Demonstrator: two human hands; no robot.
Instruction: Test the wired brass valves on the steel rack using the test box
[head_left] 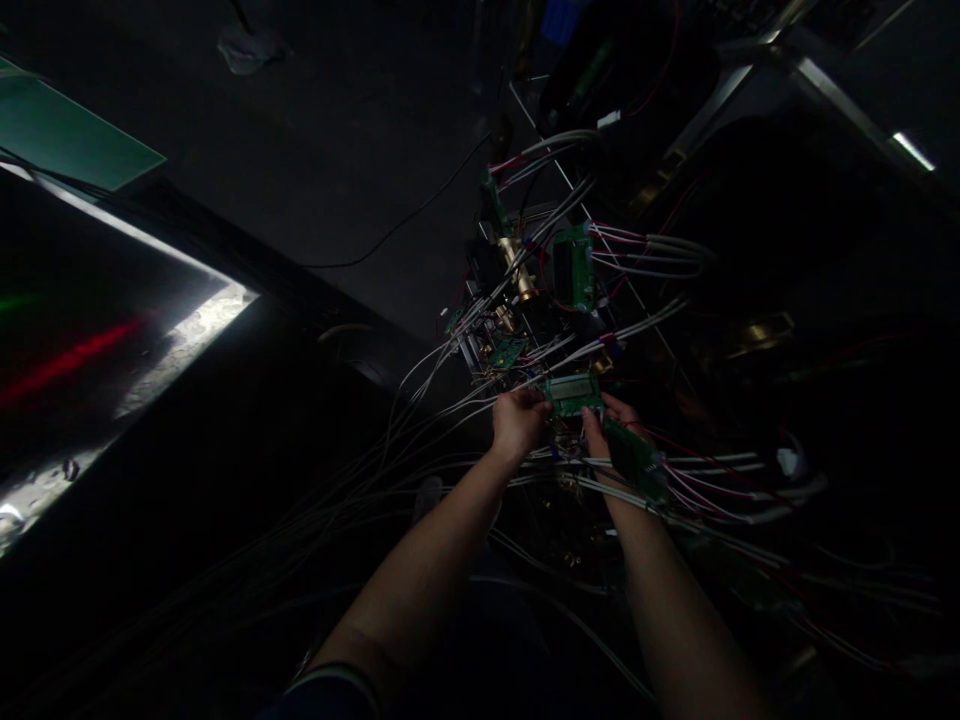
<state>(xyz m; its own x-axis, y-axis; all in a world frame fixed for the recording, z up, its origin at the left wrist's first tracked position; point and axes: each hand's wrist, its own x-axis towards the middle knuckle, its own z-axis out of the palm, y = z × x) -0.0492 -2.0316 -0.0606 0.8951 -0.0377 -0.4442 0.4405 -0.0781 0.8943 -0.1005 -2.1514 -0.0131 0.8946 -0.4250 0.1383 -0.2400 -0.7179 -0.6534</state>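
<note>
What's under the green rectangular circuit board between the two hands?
Past the near edge of the green rectangular circuit board, small brass-coloured parts show dimly; whatever lies directly beneath is covered.

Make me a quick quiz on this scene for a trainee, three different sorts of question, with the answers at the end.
1. Multiple choice: what is between the fingertips of the left hand and the right hand?
a) a coffee cup
b) a green circuit board
c) a hammer

2. True or false: both hands wear thick gloves.

3. Fill in the missing word: the metal tube higher in the picture than the hands is ____ in color.

Key: 1. b; 2. false, both hands are bare; 3. gold.
</note>
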